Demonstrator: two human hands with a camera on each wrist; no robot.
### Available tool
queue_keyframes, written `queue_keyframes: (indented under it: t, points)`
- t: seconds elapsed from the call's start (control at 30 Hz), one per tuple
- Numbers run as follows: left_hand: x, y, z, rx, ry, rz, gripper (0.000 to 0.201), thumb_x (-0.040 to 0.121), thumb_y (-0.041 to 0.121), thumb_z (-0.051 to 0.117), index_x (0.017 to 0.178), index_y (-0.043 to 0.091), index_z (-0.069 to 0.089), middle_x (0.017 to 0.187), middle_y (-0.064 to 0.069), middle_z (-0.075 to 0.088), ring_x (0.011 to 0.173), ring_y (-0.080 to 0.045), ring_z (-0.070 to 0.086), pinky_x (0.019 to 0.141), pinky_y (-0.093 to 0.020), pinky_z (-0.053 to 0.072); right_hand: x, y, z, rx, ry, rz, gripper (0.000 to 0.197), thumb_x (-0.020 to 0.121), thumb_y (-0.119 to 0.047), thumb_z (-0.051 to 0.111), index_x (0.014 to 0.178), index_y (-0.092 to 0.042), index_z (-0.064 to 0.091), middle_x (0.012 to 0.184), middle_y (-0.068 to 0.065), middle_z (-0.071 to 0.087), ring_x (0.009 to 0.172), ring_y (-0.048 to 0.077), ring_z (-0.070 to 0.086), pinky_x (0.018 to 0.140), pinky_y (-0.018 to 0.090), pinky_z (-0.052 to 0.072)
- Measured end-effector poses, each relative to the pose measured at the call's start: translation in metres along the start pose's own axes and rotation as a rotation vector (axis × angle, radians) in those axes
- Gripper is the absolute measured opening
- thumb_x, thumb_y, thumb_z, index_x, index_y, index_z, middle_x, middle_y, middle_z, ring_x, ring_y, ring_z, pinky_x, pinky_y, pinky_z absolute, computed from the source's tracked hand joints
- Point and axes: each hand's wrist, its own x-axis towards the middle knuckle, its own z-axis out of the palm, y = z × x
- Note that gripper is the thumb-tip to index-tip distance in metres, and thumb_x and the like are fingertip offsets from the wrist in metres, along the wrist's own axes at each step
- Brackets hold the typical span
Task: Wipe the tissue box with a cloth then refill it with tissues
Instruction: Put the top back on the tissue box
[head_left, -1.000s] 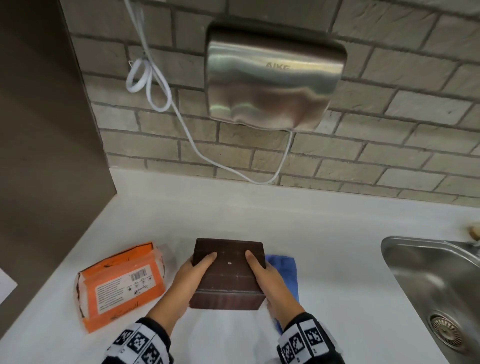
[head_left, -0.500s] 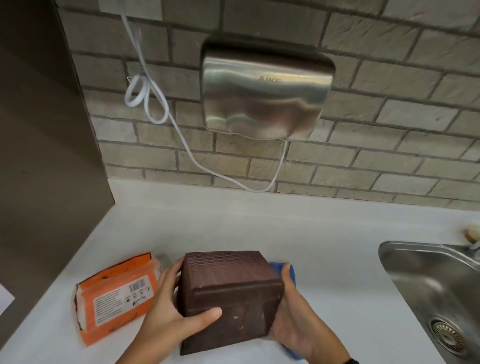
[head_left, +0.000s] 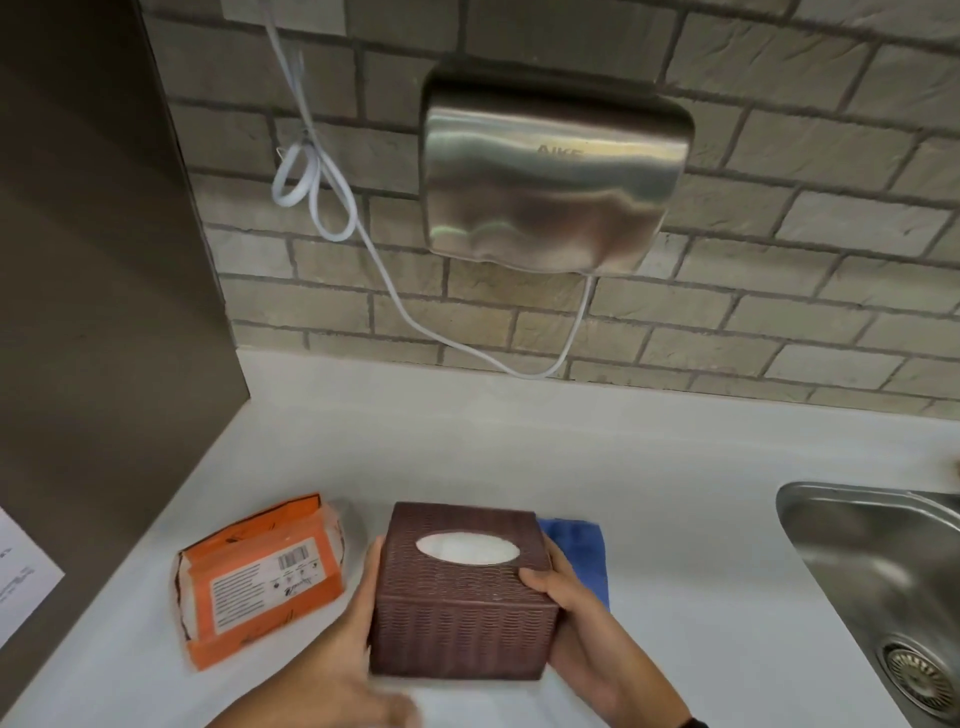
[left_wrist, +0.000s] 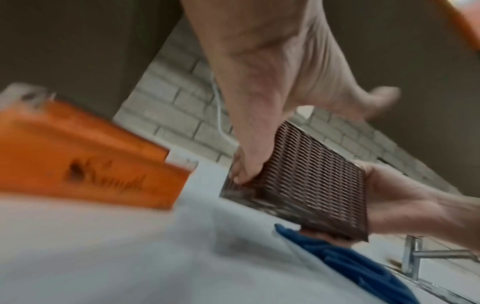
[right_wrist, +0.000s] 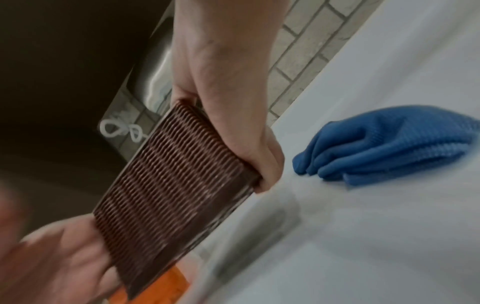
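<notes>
The brown woven tissue box (head_left: 460, 597) stands upright on the white counter (head_left: 571, 441), its oval opening facing up and showing white inside. My left hand (head_left: 358, 613) lies along its left side with fingers nearly straight; in the left wrist view the thumb (left_wrist: 376, 98) sticks out free of the box (left_wrist: 311, 181). My right hand (head_left: 566, 608) grips the right side, thumb on the top corner, also clear in the right wrist view (right_wrist: 228, 102). A blue cloth (head_left: 582, 551) lies behind the right hand. An orange tissue pack (head_left: 260, 577) lies to the left.
A steel sink (head_left: 883, 571) is set into the counter on the right, with a tap (left_wrist: 415, 253). A metal hand dryer (head_left: 550, 182) and its white cable (head_left: 337, 208) hang on the brick wall. A dark panel (head_left: 104, 260) closes the left side.
The box lay with its plain base up a second ago. Both hands lifted and turned it over, and it now sits with the opening on top.
</notes>
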Motion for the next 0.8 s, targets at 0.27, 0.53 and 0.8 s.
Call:
queue_keyframes:
  t: [0.27, 0.53, 0.8]
  points:
    - [0.018, -0.016, 0.006, -0.179, 0.017, -0.096, 0.054, 0.09, 0.042, 0.043, 0.138, 0.05, 0.02, 0.129, 0.04, 0.037, 0.107, 0.033, 0.038, 0.084, 0.005, 0.035, 0.018, 0.021, 0.008, -0.117, 0.131, -0.155, 0.04, 0.096, -0.017, 0.048, 0.136, -0.022, 0.047, 0.127, 0.005, 0.063, 0.12, 0.021, 0.058, 0.105, 0.039, 0.041]
    - [0.026, -0.034, 0.011, -0.255, 0.021, -0.158, 0.057, 0.092, 0.042, 0.041, 0.138, 0.053, 0.009, 0.139, 0.034, 0.026, 0.122, 0.017, 0.03, 0.111, -0.02, 0.021, 0.023, 0.02, 0.007, -0.271, 0.224, -0.228, 0.038, 0.098, -0.017, 0.047, 0.135, -0.025, 0.048, 0.125, 0.0, 0.065, 0.116, 0.016, 0.06, 0.1, 0.034, 0.046]
    - [0.029, -0.038, 0.008, -0.241, -0.009, -0.164, 0.058, 0.097, 0.042, 0.036, 0.144, 0.051, 0.003, 0.141, 0.034, 0.023, 0.129, 0.012, 0.026, 0.109, -0.018, 0.02, 0.02, 0.017, 0.014, -0.273, 0.323, -0.288, 0.039, 0.098, -0.015, 0.05, 0.135, -0.005, 0.045, 0.128, 0.019, 0.059, 0.119, 0.034, 0.057, 0.105, 0.057, 0.039]
